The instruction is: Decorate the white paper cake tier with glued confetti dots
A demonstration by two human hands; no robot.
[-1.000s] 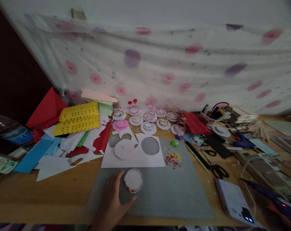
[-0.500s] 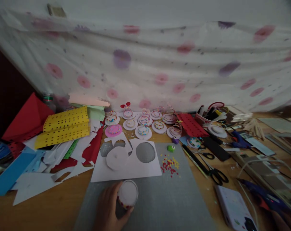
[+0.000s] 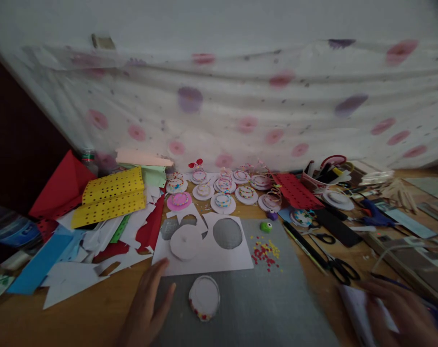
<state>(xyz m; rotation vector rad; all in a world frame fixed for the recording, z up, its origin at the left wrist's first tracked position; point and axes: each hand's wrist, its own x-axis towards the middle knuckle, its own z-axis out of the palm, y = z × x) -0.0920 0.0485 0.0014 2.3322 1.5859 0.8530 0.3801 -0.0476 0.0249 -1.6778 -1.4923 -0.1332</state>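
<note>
My left hand (image 3: 146, 308) lies flat and open on the grey mat (image 3: 262, 303) at the bottom, just left of a white paper disc with coloured dots on its rim (image 3: 204, 297); it does not touch the disc. My right hand (image 3: 403, 313), blurred, reaches at the bottom right and rests on a white box-like device (image 3: 356, 308); whether it grips it is unclear. Above the disc lies a white sheet with round cut-outs (image 3: 208, 250).
Finished decorated discs (image 3: 222, 190) stand in rows by the flowered curtain. Yellow punched paper (image 3: 110, 195), red and blue sheets and scraps pile at the left. Confetti dots (image 3: 265, 252), scissors (image 3: 336, 267), a green punch (image 3: 266, 226) and tools fill the right.
My left hand has let go of the white disc and drawn back to its left. My right hand has come into view over the white device.
</note>
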